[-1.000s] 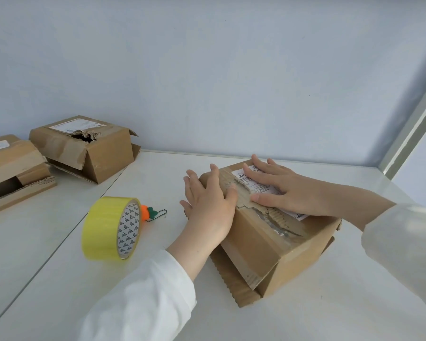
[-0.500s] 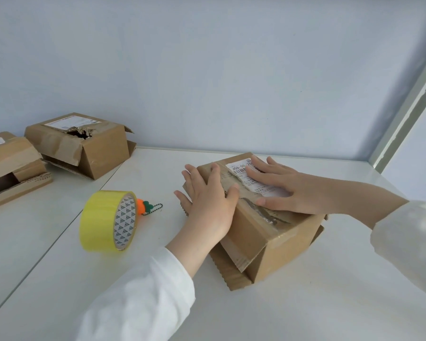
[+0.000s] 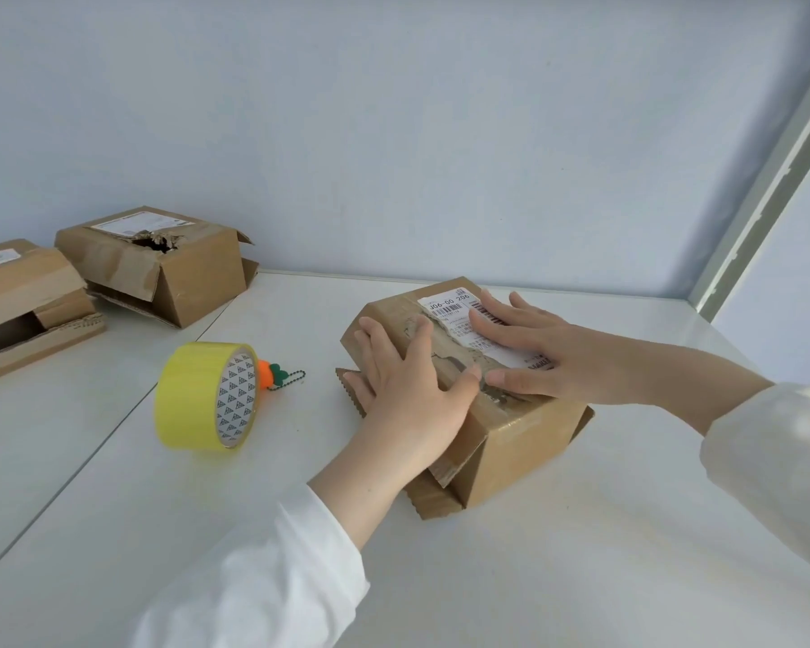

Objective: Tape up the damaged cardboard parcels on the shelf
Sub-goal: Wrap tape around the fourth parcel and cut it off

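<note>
Cardboard parcel (image 3: 524, 446) at centre-right of frame, long axis slanting upper left to lower right (torn top up), pressed flat under straight-fingered left hand (image 3: 408, 395) and right hand (image 3: 534, 353), yellow tape roll (image 3: 192, 395) left of it.

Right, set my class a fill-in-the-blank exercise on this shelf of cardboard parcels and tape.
1. The roll of tape standing on the white shelf is ___.
2. The left hand and right hand both lie flat on the near brown cardboard parcel; ___ hand holds the tape.
3. The brown cardboard parcel nearest the wall has a torn ___ in its top.
Missing words: yellow; neither; hole.
</note>
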Demonstrator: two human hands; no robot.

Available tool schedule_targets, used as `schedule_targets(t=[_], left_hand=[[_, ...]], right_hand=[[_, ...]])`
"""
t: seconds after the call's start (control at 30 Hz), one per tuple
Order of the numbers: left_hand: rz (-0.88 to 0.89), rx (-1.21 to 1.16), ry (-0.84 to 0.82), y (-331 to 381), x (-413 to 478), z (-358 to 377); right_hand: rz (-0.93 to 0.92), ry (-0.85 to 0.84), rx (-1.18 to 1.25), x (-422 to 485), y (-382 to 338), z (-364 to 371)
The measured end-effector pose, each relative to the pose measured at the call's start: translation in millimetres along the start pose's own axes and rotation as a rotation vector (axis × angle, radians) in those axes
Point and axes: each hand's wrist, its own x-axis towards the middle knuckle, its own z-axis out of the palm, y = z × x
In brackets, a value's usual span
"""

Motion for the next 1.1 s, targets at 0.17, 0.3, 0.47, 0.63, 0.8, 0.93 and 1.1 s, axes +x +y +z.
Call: schedule_targets(t=[0.17,0.3,0.47,0.63,0.8,0.93,1.1], left_hand=[[-0.106,-0.301,0.08,-23.6,-6.2,-6.4],[-0.312,-0.656,-0.011,-42.3,-6.4,-0.9],[-0.224,-0.802,-0.045,-38.1,-5.4,-5.2],[-0.069,-0.715,-0.088,-12.1,-10.1,-40.6],[0.13,-0.504,-0.102,17.1,-22.6,-98.5],[0.286,-0.321,-0.128,32.7,-23.5,-118.0],[0.33,-0.151,-0.284,14.7,-20.4,-96.6]], right_hand=[[0.047,0.139,0.109,-18.6,-8.6,10.3],[0.128,0.165,0.094,-29.2,-18.3,21.0],[0.184,0.247,0.18,-34.1,-31.9,29.1],[0.19,0.335,0.421,-40.0,-47.5,31.2],[0.183,0.308,0.907,-45.5,-75.7,23.9],[0.119,0.215,1.25,-47.1,-87.0,28.1],[0.148,0.135,1.415,-52.3,-75.2,62.5]])
